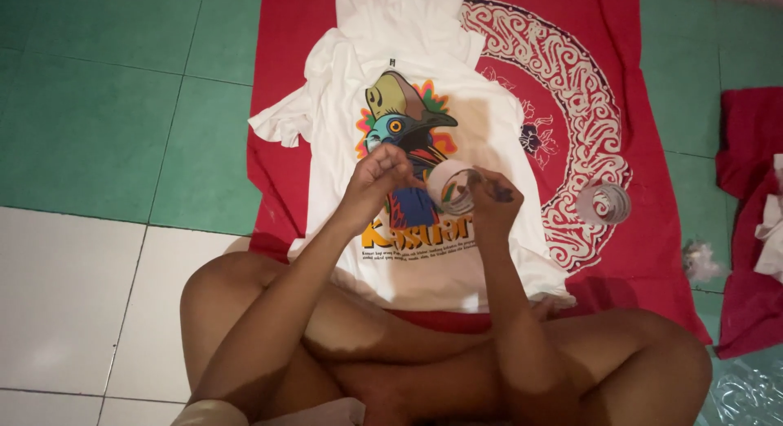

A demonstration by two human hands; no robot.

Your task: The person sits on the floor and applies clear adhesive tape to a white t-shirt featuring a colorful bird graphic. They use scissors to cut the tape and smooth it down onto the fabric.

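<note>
The person sat cross-legged on the tiled floor [81,132], both hands raised over a white T-shirt [342,124] with a colourful bird print, spread on a red patterned cloth [652,230]. The right hand [493,199] gripped a roll of clear tape [451,188], held just above the print. The left hand [377,175] was curled closed beside the roll, fingers pinched, perhaps on the tape's loose end, though that was too small to tell. A second clear roll [604,203] lay on the cloth, well apart to the right.
</note>
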